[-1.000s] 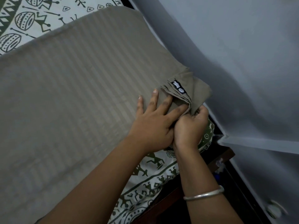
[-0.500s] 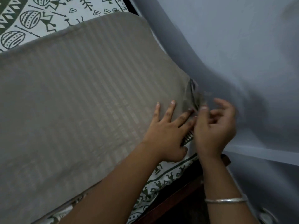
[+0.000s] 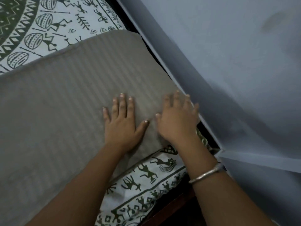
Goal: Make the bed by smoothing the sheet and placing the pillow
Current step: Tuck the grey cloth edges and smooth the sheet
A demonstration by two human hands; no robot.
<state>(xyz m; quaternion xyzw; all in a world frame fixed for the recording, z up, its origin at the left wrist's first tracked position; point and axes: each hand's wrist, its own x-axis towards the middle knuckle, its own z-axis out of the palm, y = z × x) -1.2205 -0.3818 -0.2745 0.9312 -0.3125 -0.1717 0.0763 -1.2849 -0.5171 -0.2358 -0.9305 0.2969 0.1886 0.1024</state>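
Observation:
A large grey-beige pillow (image 3: 65, 103) with faint stripes lies across the bed, its right end against the wall. Under it spreads a white sheet (image 3: 53, 22) printed with dark green tribal figures, showing above the pillow and along the near edge. My left hand (image 3: 122, 124) rests flat on the pillow near its right end, fingers spread. My right hand (image 3: 177, 118), a little blurred, lies palm down beside it at the pillow's right edge, fingers apart and close to the wall. A silver bangle (image 3: 205, 174) circles my right wrist. Neither hand holds anything.
A pale blue-grey wall (image 3: 228, 62) runs along the right of the bed, with a ledge or corner (image 3: 244, 162) jutting out low on the right. The dark wooden bed frame (image 3: 171, 207) shows below the sheet's edge.
Both hands let go of the pillowcase's folded open end, which is no longer visible, and now lie flat on the pillow. The view has shifted so more sheet shows.

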